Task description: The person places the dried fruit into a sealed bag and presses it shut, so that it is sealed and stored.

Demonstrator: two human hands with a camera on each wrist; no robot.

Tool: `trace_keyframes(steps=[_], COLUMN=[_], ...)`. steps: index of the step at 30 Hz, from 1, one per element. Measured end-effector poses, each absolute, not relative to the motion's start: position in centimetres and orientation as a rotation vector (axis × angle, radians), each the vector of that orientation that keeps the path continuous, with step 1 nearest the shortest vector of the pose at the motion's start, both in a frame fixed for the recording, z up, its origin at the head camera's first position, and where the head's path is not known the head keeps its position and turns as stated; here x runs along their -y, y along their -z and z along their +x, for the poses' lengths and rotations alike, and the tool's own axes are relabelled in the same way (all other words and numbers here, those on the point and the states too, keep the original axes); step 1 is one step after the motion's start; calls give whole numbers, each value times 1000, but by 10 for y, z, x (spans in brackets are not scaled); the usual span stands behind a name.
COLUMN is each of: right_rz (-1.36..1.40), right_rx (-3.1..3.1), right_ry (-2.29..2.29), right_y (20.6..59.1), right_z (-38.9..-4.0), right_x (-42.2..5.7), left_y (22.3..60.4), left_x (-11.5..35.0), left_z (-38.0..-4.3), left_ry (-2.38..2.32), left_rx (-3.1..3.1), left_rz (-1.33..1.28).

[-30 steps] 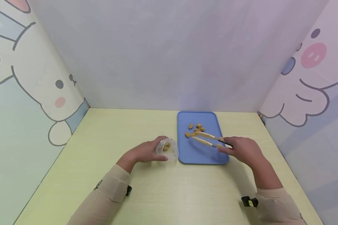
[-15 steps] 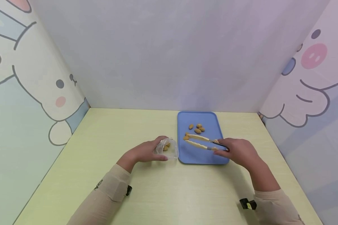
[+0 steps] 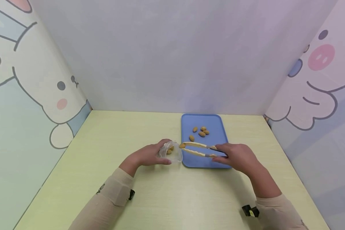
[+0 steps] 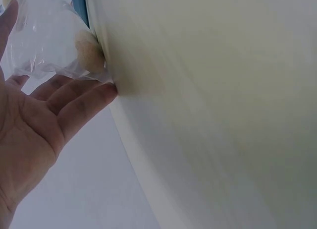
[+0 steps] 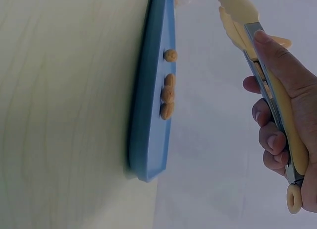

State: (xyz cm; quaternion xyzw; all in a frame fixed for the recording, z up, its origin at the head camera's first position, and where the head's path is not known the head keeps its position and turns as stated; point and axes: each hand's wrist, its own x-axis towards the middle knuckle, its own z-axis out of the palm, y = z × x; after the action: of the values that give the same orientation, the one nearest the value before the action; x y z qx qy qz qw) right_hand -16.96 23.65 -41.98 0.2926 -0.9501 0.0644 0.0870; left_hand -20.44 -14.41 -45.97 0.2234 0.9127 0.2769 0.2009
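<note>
Pale surface [image 3: 195, 198] is bearing a blue tray [image 3: 210, 159] of brown nuts [image 3: 202, 134], while the left hand's [image 3: 149, 155] fingers, partly hidden, are curving round a clear bag [image 3: 176, 156] of half-obscured nuts and the right hand's [image 3: 241, 158] are gripping tongs [image 5: 285, 105], one nut [image 3: 182, 145] at their tips.
</note>
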Motion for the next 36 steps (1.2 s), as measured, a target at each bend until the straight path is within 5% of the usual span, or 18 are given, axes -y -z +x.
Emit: trace_keyframes(steps=[36], right_rz=[1018], right_rx=[2787], right_ry=[-134], right_y=[420], right_z=[-169], right_x=[-206], left_y=[458], left_x=[144], left_z=[-203], left_ry=[-787], left_rx=[-2537], left_rz=[655])
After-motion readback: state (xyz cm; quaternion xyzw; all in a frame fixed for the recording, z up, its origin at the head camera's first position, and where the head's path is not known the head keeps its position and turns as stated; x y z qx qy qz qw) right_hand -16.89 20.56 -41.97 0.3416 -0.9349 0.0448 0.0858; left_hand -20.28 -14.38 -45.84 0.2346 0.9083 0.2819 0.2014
